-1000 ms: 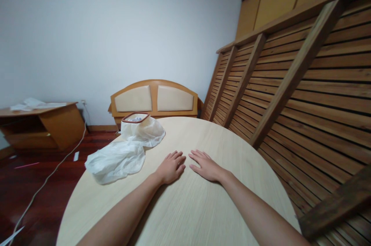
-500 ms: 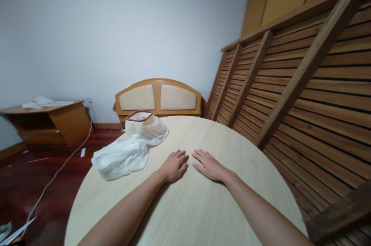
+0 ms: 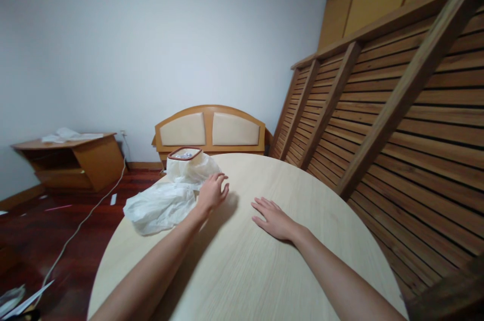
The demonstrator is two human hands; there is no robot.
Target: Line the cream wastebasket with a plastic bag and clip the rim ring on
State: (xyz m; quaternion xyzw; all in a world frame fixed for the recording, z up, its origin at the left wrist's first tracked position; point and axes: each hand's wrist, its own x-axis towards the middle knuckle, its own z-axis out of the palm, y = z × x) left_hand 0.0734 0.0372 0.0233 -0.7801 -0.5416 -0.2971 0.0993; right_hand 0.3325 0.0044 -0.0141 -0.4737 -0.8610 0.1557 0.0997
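Note:
Raised above the round pale wooden table (image 3: 242, 270), my left hand (image 3: 214, 191) has its fingers apart and loosely curved, with nothing in them. It is nearest to a white plastic bag (image 3: 161, 207) and partly covers its right side. Behind that stands a bin-like container with a brown-red square rim (image 3: 185, 153), lined with a whitish bag (image 3: 189, 169). Something pale and crumpled shows inside the rim. My right hand (image 3: 275, 219) lies flat on the tabletop, fingers stretched out, touching only the wood.
Beyond the table stands a headboard (image 3: 209, 127) with two cream panels. Slatted wooden boards (image 3: 385, 129) lean along the right. At the left is a low wooden cabinet (image 3: 88, 159) with papers on top. A pale cable (image 3: 81, 228) runs over the dark red floor.
My left hand has lifted off the tabletop and moved left and forward towards the bags. My right hand stays flat in its place. The view has shifted slightly.

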